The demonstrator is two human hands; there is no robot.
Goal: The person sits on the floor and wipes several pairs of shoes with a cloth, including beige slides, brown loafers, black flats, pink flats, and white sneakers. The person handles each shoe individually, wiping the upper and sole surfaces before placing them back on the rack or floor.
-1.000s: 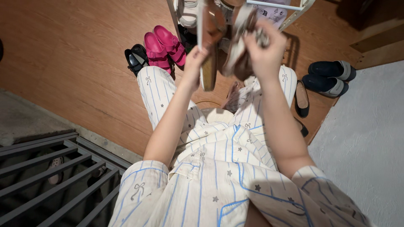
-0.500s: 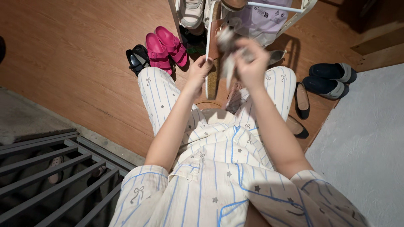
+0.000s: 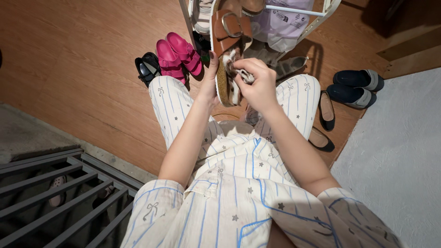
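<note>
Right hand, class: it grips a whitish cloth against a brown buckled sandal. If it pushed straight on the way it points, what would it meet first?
The right hand presses the whitish crumpled cloth against the brown buckled cork-soled sandal, so it would probably meet the sandal's footbed first, though depth is unclear.

— What's in the hands?
— The left hand (image 3: pixel 210 81) grips a brown buckled sandal (image 3: pixel 226 50) by its edge, cork side turned inward. The right hand (image 3: pixel 258 85) presses a crumpled pale cloth (image 3: pixel 240 76) against the footbed.
— And around them?
— Pink sandals (image 3: pixel 178 53) and black shoes (image 3: pixel 147 68) on the wooden floor (image 3: pixel 78 55) to the left, navy slip-ons (image 3: pixel 356 86) and black flats (image 3: pixel 326 110) to the right, beside a white rack (image 3: pixel 317 18).
</note>
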